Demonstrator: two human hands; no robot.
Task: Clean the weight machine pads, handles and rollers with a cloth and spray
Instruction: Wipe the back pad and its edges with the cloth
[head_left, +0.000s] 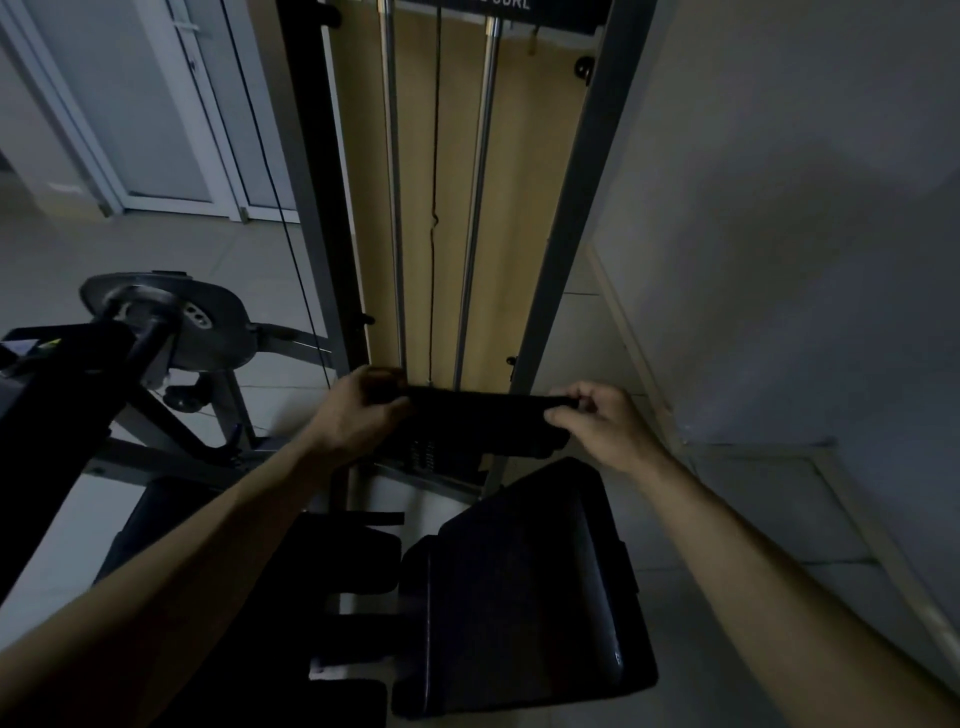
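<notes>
Shadow obscures cloth between left hand, right hand.

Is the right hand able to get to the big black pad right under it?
Probably yes. The black pad sits just below the right hand, with nothing showing between them. That hand and the left hand both pinch a dark cloth, which could come along.

left hand grips one end of a dark cloth; right hand pinches the other end. the cloth is stretched level between them, in front of the machine frame. a cable runs up behind. a black pad sits below the cloth. light is dim.
</notes>
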